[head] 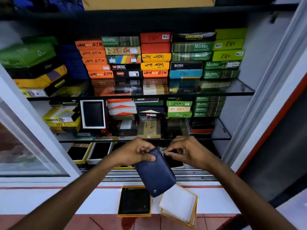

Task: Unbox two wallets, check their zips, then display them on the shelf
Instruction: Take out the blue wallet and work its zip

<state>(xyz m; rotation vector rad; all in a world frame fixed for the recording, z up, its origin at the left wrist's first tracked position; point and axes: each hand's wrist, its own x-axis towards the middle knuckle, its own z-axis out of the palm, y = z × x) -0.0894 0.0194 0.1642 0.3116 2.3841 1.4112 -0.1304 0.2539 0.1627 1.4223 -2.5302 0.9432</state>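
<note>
A navy blue wallet (pixel 155 175) hangs tilted in front of the open cabinet, its top end gripped by my left hand (pixel 137 153). My right hand (pixel 184 151) pinches the small metal zip pull (pixel 163 153) at the wallet's upper right edge. Below, on the white ledge (pixel 49 199), a yellow-rimmed box (pixel 134 202) holds a black wallet. Beside it on the right stands an empty yellow-rimmed box (pixel 179 205) with a white lining, tilted over the ledge's front edge.
Glass shelves (pixel 216 90) carry stacks of coloured wallet boxes. A black wallet in a white box (pixel 93 114) stands upright on the middle shelf. Open boxes with black wallets (pixel 79 152) lie on the bottom shelf. A sliding glass door (pixel 25 146) sits at the left.
</note>
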